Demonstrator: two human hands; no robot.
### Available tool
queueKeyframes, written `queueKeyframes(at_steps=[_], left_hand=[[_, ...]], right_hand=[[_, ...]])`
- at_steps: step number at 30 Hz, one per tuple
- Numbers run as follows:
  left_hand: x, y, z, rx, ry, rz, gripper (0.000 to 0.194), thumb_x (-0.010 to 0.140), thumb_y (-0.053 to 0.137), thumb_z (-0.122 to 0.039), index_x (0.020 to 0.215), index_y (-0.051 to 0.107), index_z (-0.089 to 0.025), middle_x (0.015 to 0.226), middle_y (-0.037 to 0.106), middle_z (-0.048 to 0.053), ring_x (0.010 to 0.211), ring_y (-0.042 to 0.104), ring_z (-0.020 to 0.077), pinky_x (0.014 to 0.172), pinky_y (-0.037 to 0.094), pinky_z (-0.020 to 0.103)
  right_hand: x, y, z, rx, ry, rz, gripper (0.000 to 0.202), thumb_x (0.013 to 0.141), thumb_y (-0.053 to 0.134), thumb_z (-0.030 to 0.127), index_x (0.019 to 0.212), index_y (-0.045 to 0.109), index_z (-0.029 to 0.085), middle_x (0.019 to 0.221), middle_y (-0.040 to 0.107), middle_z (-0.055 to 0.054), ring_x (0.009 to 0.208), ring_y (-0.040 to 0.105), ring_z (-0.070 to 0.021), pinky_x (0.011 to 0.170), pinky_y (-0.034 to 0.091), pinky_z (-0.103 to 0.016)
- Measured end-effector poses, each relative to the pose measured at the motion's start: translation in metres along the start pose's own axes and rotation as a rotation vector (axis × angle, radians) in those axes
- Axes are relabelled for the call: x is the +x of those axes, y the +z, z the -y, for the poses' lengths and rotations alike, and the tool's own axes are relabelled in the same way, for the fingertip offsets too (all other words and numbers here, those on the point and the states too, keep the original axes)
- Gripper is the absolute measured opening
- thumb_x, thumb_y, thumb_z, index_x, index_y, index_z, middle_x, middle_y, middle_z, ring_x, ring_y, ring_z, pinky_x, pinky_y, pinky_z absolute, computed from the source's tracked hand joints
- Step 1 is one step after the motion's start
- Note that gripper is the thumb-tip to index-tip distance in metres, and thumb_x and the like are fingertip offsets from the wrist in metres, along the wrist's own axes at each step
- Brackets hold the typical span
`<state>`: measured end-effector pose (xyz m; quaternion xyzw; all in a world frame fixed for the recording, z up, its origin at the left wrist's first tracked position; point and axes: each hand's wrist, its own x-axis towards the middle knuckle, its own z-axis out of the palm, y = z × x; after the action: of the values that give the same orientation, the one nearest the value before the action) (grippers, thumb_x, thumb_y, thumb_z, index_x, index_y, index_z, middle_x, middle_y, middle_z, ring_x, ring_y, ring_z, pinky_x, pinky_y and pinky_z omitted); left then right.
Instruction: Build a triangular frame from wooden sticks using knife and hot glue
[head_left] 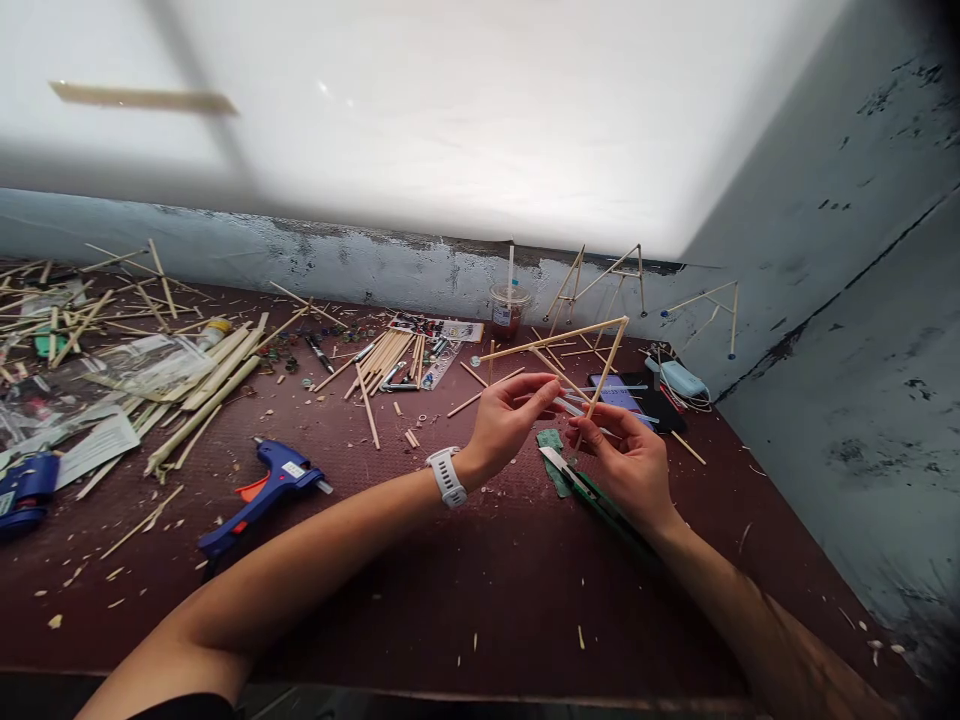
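My right hand is closed on the lower end of a stick frame, made of thin wooden sticks meeting at a pointed corner. One long stick runs left from that corner, ending in a small clear blob. Close beside it, my left hand has thumb and fingers pinched near the frame's lower joint; what lies between the fingertips is unclear. Beneath the right hand a green utility knife lies with its blade out, next to a crumpled green piece. Translucent glue sticks show behind the fingers.
A blue glue gun lies left of my forearm. Bundled sticks, bamboo strips and plastic bags spread leftward. Behind stand a drink cup with a straw and other stick frames. A phone lies right.
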<state>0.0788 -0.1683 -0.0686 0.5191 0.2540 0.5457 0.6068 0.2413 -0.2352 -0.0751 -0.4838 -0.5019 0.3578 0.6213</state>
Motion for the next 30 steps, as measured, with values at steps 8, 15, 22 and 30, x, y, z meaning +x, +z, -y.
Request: queueKeyframes(at_steps=[8, 15, 22, 30], left_hand=[[-0.003, -0.004, -0.047, 0.526, 0.747, -0.182, 0.019, 0.097, 0.074, -0.032, 0.089, 0.059, -0.024, 0.082, 0.058, 0.0, 0.071, 0.052, 0.0134, 0.066, 0.048, 0.032], [0.046, -0.038, -0.126, 0.797, 0.474, 0.159, 0.035, 0.084, 0.085, -0.037, 0.111, 0.073, -0.019, 0.104, 0.078, 0.008, 0.093, 0.072, 0.0221, 0.083, 0.057, 0.038], [0.087, -0.07, -0.133, 0.684, 0.301, 0.385, 0.012, 0.081, 0.082, -0.031, 0.082, 0.08, -0.019, 0.073, 0.075, 0.005, 0.065, 0.068, 0.0171, 0.06, 0.054, 0.033], [0.104, -0.096, -0.127, 0.648, 0.201, 0.345, 0.01, 0.075, 0.086, -0.024, 0.079, 0.082, -0.016, 0.075, 0.076, 0.008, 0.062, 0.066, 0.0158, 0.061, 0.051, 0.034]], right_hand=[[0.022, -0.017, 0.015, -0.179, -0.206, -0.112, 0.03, 0.087, 0.085, 0.046, 0.107, 0.078, 0.025, 0.098, 0.083, -0.005, 0.084, 0.081, -0.0236, 0.08, 0.069, -0.04], [0.065, -0.006, 0.031, -0.501, -0.422, -0.003, 0.028, 0.094, 0.076, 0.048, 0.113, 0.079, 0.027, 0.103, 0.084, -0.005, 0.094, 0.081, -0.0281, 0.089, 0.066, -0.046], [0.099, 0.031, 0.03, -0.534, -0.479, -0.006, 0.032, 0.095, 0.072, 0.051, 0.113, 0.08, 0.026, 0.105, 0.084, -0.006, 0.09, 0.08, -0.0279, 0.084, 0.066, -0.045], [0.112, 0.054, 0.019, -0.577, -0.599, -0.141, 0.025, 0.097, 0.069, 0.045, 0.111, 0.075, 0.024, 0.113, 0.078, -0.009, 0.103, 0.075, -0.0271, 0.097, 0.061, -0.045]])
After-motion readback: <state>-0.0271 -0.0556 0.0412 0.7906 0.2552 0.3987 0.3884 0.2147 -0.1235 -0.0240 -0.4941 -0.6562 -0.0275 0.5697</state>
